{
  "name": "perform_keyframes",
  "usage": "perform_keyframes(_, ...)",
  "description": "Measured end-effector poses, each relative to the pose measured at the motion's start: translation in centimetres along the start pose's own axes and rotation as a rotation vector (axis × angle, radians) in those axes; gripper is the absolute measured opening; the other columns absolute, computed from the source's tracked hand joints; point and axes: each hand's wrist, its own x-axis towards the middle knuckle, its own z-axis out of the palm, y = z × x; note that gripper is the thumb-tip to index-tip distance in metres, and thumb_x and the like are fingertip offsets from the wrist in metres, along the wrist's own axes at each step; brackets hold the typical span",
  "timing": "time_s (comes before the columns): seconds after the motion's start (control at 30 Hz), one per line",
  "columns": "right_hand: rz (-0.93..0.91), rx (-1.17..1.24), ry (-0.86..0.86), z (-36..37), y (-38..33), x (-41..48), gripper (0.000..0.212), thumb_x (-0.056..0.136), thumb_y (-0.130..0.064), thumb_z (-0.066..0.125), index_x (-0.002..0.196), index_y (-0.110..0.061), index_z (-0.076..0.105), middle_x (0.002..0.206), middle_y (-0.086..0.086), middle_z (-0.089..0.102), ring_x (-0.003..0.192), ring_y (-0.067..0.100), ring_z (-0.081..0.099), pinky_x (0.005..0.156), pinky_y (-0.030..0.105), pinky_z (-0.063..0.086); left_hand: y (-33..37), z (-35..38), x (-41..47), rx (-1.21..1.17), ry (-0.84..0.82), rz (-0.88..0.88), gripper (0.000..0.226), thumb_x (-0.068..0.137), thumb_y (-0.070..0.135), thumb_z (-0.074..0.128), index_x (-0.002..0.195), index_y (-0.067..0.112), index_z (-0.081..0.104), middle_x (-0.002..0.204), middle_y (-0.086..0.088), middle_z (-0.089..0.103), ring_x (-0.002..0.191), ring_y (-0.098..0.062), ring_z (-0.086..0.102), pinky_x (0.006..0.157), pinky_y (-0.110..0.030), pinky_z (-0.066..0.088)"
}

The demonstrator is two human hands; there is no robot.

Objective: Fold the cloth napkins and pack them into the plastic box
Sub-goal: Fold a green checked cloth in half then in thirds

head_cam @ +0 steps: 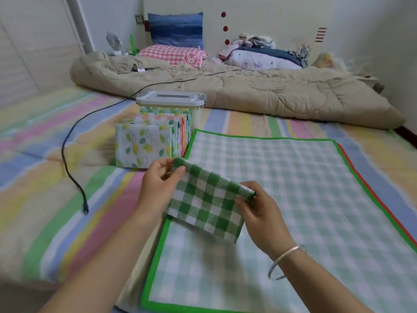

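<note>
The green checked napkin (204, 199) is held just above the near left part of a larger pale checked cloth (282, 177), which lies spread flat on the striped bed sheet (56, 177). It looks already doubled into a small rectangle, so the step in hand seems to be the last fold or a squaring-up of its edges, not the packing. The plastic box (196, 114) stands farther back with its lid on, and a row of folded napkins (144, 143) stands on edge in front of it. Whether they are inside a clear wall or merely against it I cannot tell.

The next move probably calls for bringing the two ends together with the corners matched, then carrying the napkin to the row — and the lid may need to come off first.

The left hand (158, 184) pinches the far left corner between thumb and curled fingers. The right hand (259, 211) grips the right edge, thumb on top and fingers tucked beneath. Neither hand is slack; both grasp the cloth.
</note>
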Motion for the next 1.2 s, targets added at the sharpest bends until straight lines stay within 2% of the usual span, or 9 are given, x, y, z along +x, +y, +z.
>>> perform_keyframes(0.13, -0.058, -0.054, -0.044, 2.4, -1.2, 3.5, 0.02, 0.096, -0.006, 0.054, 0.094, -0.026, 0.058, 0.08, 0.002, 0.066, 0.077, 0.024, 0.06, 0.072, 0.046, 0.051, -1.0, -3.0, 2.1, -0.193, 0.11, -0.113, 0.027, 0.087, 0.02, 0.076, 0.109, 0.015, 0.063, 0.107, -0.004, 0.074, 0.103, -0.023, 0.07, 0.1, -0.05, 0.052)
perform_keyframes(0.23, -0.088, -0.084, -0.089, 5.4, -1.9, 6.2, 0.02, 0.096, -0.008, 0.054, 0.093, -0.027, 0.058, 0.081, 0.002, 0.067, 0.078, 0.025, 0.061, 0.072, 0.046, 0.052, -1.4, -5.4, 4.0, -0.256, 0.185, -0.129, 0.025, 0.087, 0.016, 0.076, 0.107, 0.014, 0.061, 0.109, -0.007, 0.073, 0.104, -0.027, 0.07, 0.098, -0.049, 0.053)
perform_keyframes(0.37, -0.034, -0.084, -0.097, 10.0, -2.5, 10.0, 0.009, 0.096, -0.014, 0.056, 0.102, -0.021, 0.055, 0.087, 0.003, 0.069, 0.082, 0.024, 0.065, 0.075, 0.045, 0.054, -1.6, -8.5, 7.4, -0.291, 0.253, -0.062, 0.021, 0.089, 0.013, 0.073, 0.104, 0.017, 0.059, 0.101, -0.002, 0.073, 0.097, -0.023, 0.07, 0.073, -0.034, 0.056)
perform_keyframes(0.43, 0.039, -0.043, -0.047, 12.3, -2.9, 11.8, 0.015, 0.095, -0.019, 0.059, 0.107, -0.02, 0.049, 0.09, 0.003, 0.07, 0.083, 0.023, 0.066, 0.075, 0.042, 0.055, -1.6, -9.6, 9.3, -0.281, 0.287, -0.031, 0.019, 0.091, 0.012, 0.071, 0.102, 0.019, 0.058, 0.097, 0.003, 0.072, 0.091, -0.017, 0.069, 0.07, -0.029, 0.054)
perform_keyframes(0.6, 0.133, -0.201, 0.159, 16.1, -2.7, 15.8, 0.025, 0.087, -0.038, 0.07, 0.095, -0.025, 0.05, 0.093, -0.009, 0.061, 0.083, 0.014, 0.059, 0.069, 0.029, 0.042, -2.8, -10.8, 14.4, -0.29, 0.366, -0.012, 0.022, 0.09, 0.012, 0.073, 0.098, 0.024, 0.056, 0.106, -0.003, 0.072, 0.103, -0.027, 0.068, 0.091, -0.047, 0.055)
perform_keyframes(0.7, 0.175, -0.252, 0.201, 17.1, -2.0, 17.9, 0.025, 0.086, -0.04, 0.069, 0.097, -0.028, 0.05, 0.095, -0.01, 0.056, 0.084, 0.013, 0.056, 0.07, 0.027, 0.037, -4.2, -10.1, 16.8, -0.272, 0.387, -0.011, 0.02, 0.091, 0.014, 0.071, 0.102, 0.022, 0.057, 0.111, -0.001, 0.07, 0.108, -0.024, 0.066, 0.093, -0.04, 0.055)
perform_keyframes(0.87, 0.208, -0.253, 0.223, 17.2, -0.8, 21.1, 0.026, 0.088, -0.039, 0.069, 0.097, -0.025, 0.048, 0.08, -0.012, 0.056, 0.08, 0.015, 0.055, 0.069, 0.026, 0.036, -6.2, -7.8, 20.2, -0.252, 0.432, -0.005, 0.021, 0.091, 0.017, 0.07, 0.106, 0.024, 0.056, 0.117, -0.001, 0.065, 0.115, -0.018, 0.061, 0.1, -0.036, 0.051)
perform_keyframes(1.03, 0.238, -0.29, 0.228, 16.5, -0.1, 22.3, 0.033, 0.087, -0.042, 0.069, 0.104, -0.021, 0.049, 0.074, -0.015, 0.051, 0.076, 0.015, 0.053, 0.066, 0.028, 0.034, -6.3, -6.6, 21.0, -0.239, 0.417, 0.045, 0.021, 0.093, 0.014, 0.067, 0.107, 0.023, 0.053, 0.106, 0.007, 0.062, 0.108, -0.015, 0.061, 0.087, -0.021, 0.049)
perform_keyframes(1.2, 0.204, -0.297, 0.174, 16.3, -0.3, 20.7, 0.035, 0.087, -0.042, 0.068, 0.106, -0.023, 0.046, 0.075, -0.013, 0.053, 0.073, 0.011, 0.053, 0.055, 0.025, 0.034, -7.6, -8.2, 18.7, -0.016, 0.364, 0.145, 0.033, 0.092, 0.015, 0.066, 0.118, 0.031, 0.052, 0.126, 0.008, 0.059, 0.122, -0.011, 0.054, 0.097, -0.028, 0.047)
